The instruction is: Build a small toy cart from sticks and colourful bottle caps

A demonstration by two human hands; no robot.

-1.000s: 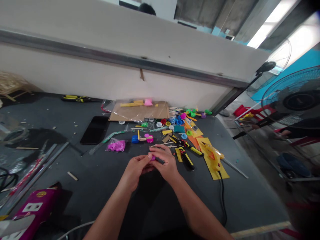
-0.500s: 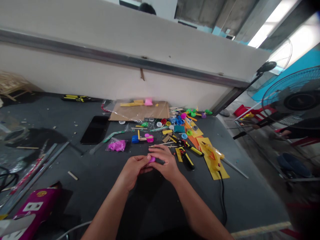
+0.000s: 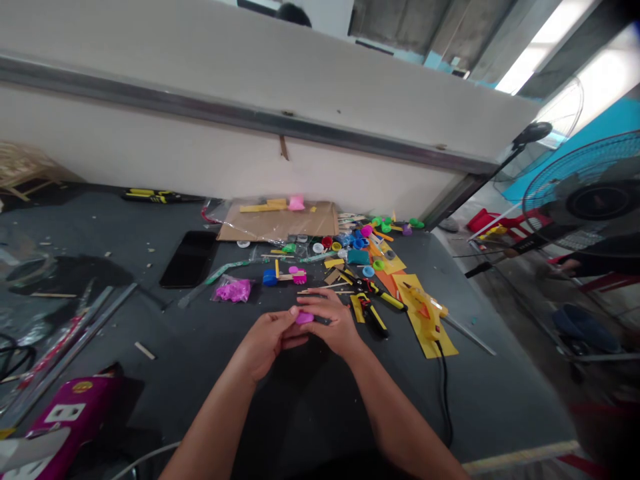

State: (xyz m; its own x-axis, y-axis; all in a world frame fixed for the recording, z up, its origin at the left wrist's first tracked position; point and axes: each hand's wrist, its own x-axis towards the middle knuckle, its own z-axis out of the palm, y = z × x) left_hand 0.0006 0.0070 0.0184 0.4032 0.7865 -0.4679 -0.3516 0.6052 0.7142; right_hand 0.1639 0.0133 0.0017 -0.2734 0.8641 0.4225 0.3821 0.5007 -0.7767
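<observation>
A small piece of purple modelling clay (image 3: 304, 318) sits between my two hands above the dark table. My left hand (image 3: 269, 339) pinches its left side between thumb and fingers. On the other side, my right hand (image 3: 334, 321) grips it with the thumb below and the fingers curved over the top. Just beyond them lies a small figure of sticks with blue and pink clay parts (image 3: 285, 277). A clear bag of purple clay (image 3: 233, 291) rests to the left of the figure.
To the right are pliers (image 3: 373, 317) and a yellow glue gun (image 3: 427, 313) on yellow sheets, its cord trailing forward. A phone (image 3: 189, 260) lies left, near plastic strips. Small coloured pots (image 3: 368, 271) and cardboard (image 3: 280, 227) line the back by a white partition.
My hands have barely moved. More of the purple clay shows between my fingers, and it looks a little longer and flatter than before.
</observation>
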